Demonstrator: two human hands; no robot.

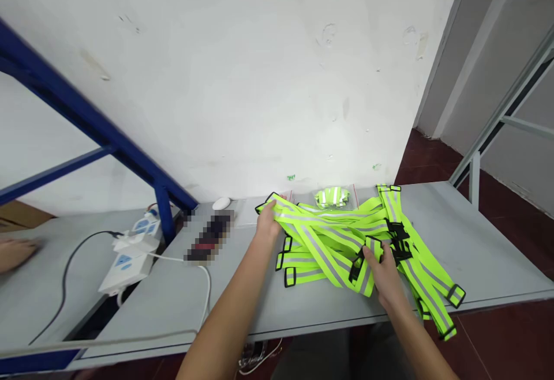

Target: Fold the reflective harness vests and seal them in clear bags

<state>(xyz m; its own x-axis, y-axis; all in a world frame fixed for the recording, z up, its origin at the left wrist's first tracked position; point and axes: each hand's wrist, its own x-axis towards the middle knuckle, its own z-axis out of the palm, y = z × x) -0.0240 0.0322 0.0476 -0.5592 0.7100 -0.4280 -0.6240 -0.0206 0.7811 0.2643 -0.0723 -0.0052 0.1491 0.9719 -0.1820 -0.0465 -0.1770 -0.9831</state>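
Neon yellow reflective straps (320,241) with grey stripes and black buckles lie in a loose pile on the grey table. My left hand (269,218) is closed on one end of a reflective strap at the pile's left side, lifting it a little. Lower right, my right hand (381,262) pinches another part of the strapping near a black buckle (357,266). More straps (426,276) with black clips (399,239) stretch out to the right of that hand, some hanging over the front edge.
Behind the pile, a clear bag with a folded reflective strap (332,196) lies against the wall. Left are a white oval object (221,203), a blurred-out dark item, power strips (130,262) and cables. Another person's hand (16,254) shows at far left. Blue frame bars (130,155) rise there.
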